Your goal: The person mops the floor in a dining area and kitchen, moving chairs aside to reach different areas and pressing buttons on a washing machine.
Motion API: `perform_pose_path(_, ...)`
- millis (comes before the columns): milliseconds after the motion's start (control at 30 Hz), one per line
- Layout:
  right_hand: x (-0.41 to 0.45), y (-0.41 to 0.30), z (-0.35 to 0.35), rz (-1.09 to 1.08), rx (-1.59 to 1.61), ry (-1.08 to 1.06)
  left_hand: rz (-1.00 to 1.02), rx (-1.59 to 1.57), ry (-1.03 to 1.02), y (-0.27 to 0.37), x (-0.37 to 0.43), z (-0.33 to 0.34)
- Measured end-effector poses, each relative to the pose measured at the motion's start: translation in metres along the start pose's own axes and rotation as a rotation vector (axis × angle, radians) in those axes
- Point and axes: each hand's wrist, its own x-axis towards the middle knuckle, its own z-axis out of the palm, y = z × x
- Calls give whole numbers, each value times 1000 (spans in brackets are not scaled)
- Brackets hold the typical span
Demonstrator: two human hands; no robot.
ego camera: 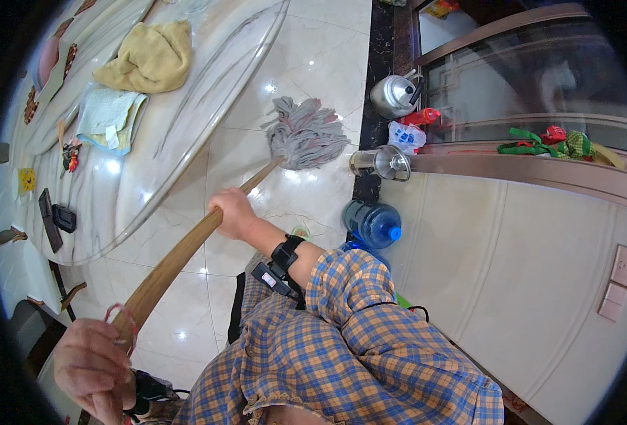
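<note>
A wooden mop handle (180, 249) runs diagonally from the lower left up to a grey string mop head (308, 133), which lies spread on the shiny tiled floor (180, 308). My left hand (92, 361) grips the handle's upper end, where a red and white cord loop hangs. Farther down the shaft, my right hand (233, 212) is closed around the wood. Both wrists wear black straps, and a small black device sits on the right forearm.
At left stands a marble-patterned table (185, 122) with a yellow cloth (156, 56) and a folded towel (111, 119). Along the right wall are a metal kettle (395, 95), a glass-and-metal container (380, 163) and a blue water jug (372, 223).
</note>
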Motion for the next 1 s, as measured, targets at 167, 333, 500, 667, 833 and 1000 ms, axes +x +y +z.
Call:
perform_pose_path(167,-23,-23,6,102,110,-298,-17,67,26,12,-16,-4)
perform_pose_path(333,-50,-18,3,181,19,-383,-82,-99,213,-6,-43,5)
perform_pose_path(500,-94,11,-21,282,-97,-415,-235,-256,222,-32,-55,34)
perform_pose_path(667,-142,17,-31,402,-47,-461,-299,-350,207,-23,-73,66)
perform_pose_path(833,-170,21,-38,363,-12,-247,-246,-335,125,-15,-70,85)
perform_pose_path(1000,-161,22,-35,392,-25,-226,-201,-325,170,-13,-56,95)
